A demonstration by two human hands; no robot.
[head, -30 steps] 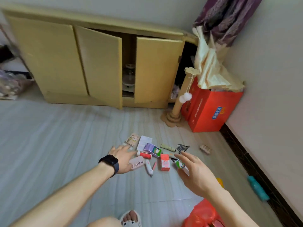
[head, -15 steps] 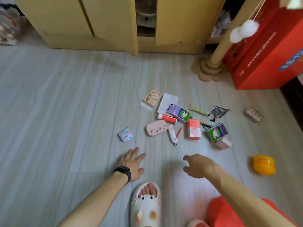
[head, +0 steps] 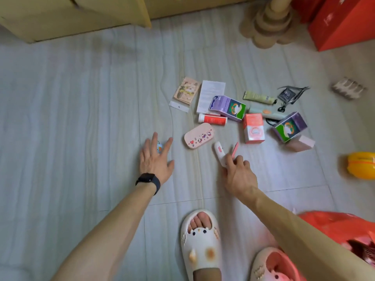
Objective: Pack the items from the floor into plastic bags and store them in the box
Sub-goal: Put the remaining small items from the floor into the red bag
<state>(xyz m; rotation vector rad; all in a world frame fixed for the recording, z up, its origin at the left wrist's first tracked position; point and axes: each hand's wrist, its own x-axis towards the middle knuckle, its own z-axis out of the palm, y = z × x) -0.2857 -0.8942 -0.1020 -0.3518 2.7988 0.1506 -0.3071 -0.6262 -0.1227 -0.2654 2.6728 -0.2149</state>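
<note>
With the right hand (head: 239, 175), beside a crinkled red plastic bag (head: 334, 226) at the near right edge, pinches the near end of a smooth white plastic stick (head: 219, 152) on the pale streaked floor (head: 81, 118). With the left hand (head: 156, 161), fingers straight and spread, covers a small blue packet (head: 160, 148). Just beyond: rounded pink case (head: 199, 135) with cartoon stickers, glossy red tube (head: 213, 119), purple-and-green carton (head: 228, 107), white leaflet (head: 211, 94), print too blurred to read. Farthest, a red cardboard box (head: 341, 23), lettering unreadable.

Pale tiled floor (head: 81, 118): pink case (head: 199, 135), purple cartons (head: 227, 108), red tube (head: 212, 119).
</note>
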